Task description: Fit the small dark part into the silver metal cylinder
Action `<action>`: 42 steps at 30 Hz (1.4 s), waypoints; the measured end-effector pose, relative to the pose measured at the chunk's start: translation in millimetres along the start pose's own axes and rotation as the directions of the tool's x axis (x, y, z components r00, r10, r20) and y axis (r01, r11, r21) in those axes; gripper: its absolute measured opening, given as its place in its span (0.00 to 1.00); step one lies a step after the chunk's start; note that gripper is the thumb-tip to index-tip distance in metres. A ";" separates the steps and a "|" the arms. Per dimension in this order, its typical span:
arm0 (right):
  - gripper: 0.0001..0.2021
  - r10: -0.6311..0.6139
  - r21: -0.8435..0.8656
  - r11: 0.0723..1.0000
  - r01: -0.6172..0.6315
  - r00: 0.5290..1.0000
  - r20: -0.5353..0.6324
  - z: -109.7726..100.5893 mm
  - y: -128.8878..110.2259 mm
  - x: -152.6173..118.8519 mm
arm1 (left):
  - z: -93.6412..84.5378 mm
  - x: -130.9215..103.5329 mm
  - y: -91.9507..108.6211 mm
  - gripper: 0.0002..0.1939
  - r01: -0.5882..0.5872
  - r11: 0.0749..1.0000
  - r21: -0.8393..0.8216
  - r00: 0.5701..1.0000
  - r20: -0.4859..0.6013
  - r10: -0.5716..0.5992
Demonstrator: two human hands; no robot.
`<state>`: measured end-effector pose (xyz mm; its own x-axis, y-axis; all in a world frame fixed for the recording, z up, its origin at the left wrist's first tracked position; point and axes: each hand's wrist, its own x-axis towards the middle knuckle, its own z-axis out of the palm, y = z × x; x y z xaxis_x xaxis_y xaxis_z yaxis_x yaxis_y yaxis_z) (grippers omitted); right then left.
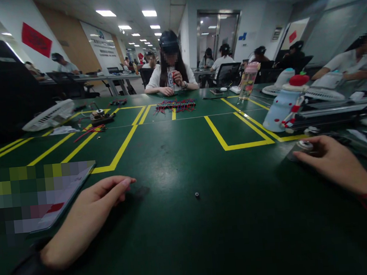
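My left hand [103, 200] hovers over the left half of the green table [187, 248], its thumb and fingertips pinched together. Whatever may be between those fingertips is too small or hidden to make out. On the right, my right hand [336, 160] curls its thumb and fingers round a short grey metal cylinder [304, 145] with a round hub on its top; the fingers hide part of its side. Between the two hands a tiny dark round part [197, 195] with a pale ring and a hole lies on the table, touched by neither.
A tablet [75, 185], partly blurred, lies beside my left forearm. A blue bottle [276, 110] and a clear pink-lidded bottle [248, 82] stand at the right. Bundled wires [174, 106] lie before a person seated opposite. A white fan [51, 115] lies far left.
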<state>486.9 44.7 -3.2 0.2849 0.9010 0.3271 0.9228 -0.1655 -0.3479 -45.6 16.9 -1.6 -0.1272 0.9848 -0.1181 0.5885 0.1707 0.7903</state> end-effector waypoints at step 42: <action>0.18 0.184 -0.104 0.977 -0.185 0.983 -0.020 -27.5 -12.4 15.5 | 4.0 1.3 -7.4 0.20 -0.031 0.987 0.159 0.999 0.047 0.024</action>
<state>487.1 49.7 30.4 0.4546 0.8471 0.2753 0.8762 -0.3697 -0.3091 -46.9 17.1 -10.0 -0.0752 0.9890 -0.1272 0.7119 0.1425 0.6877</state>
